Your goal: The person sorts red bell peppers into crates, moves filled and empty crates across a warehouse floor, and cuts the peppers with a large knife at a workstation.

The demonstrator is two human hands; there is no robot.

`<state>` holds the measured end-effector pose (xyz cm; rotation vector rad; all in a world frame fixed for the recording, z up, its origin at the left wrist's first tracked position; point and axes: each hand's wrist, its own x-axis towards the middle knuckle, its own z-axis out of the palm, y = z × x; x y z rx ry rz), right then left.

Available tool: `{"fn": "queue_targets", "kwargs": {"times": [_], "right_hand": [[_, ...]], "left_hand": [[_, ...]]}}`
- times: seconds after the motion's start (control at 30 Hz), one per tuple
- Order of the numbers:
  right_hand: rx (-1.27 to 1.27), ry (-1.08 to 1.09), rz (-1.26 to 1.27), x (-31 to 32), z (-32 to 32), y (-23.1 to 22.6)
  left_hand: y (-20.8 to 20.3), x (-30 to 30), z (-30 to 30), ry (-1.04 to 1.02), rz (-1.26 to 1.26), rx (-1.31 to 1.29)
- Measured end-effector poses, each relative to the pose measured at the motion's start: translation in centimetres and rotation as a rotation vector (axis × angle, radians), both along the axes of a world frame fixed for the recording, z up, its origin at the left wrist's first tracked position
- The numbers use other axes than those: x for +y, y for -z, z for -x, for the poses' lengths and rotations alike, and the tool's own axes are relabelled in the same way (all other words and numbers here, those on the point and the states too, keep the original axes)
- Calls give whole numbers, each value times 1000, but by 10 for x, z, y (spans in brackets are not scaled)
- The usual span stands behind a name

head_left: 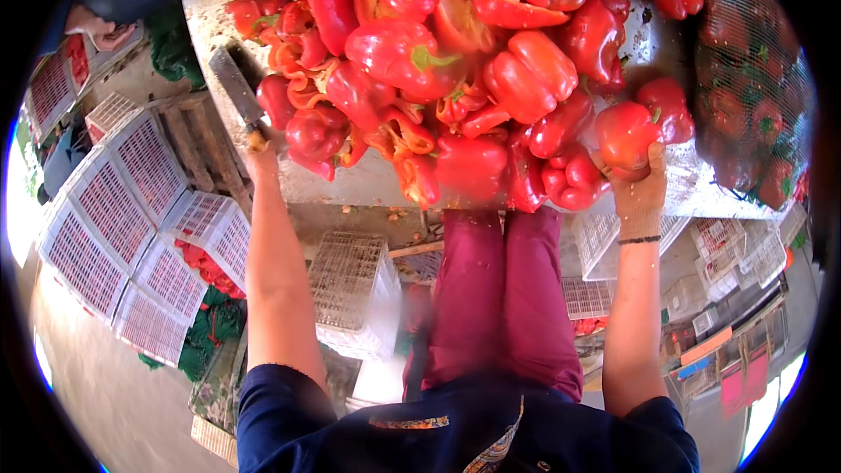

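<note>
My left hand [265, 158] grips the handle of a knife [235, 86], its broad blade pointing away over the left end of the table. In a light glove, my right hand [638, 182] is closed around a red bell pepper [625, 136] near the table's right front edge. Another red pepper [667, 109] sits just behind it. Between my hands lies a heap of red bell peppers [394, 52], some whole with green stems. Cut pieces [412, 158] showing orange-red insides lie among them, mostly toward the left.
A green mesh sack [753, 79] full of peppers stands at the table's right end. White plastic crates [131, 201] are stacked on the left; one holds red pieces [210, 267]. More crates stand beneath the table [350, 285] and at the right [736, 254].
</note>
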<state>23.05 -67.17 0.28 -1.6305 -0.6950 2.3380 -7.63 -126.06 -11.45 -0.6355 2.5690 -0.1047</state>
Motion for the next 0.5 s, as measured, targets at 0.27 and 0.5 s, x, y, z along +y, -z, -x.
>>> {"fn": "queue_targets", "kwargs": {"times": [0.27,0.5], "right_hand": [[-344,-537,-606,15,-15,29],[-437,-1078,-1317,55,-17,42]], "left_hand": [[-35,13,-16,-773,-1316,102],[-167,47,-85,-567,-1208,353]]}}
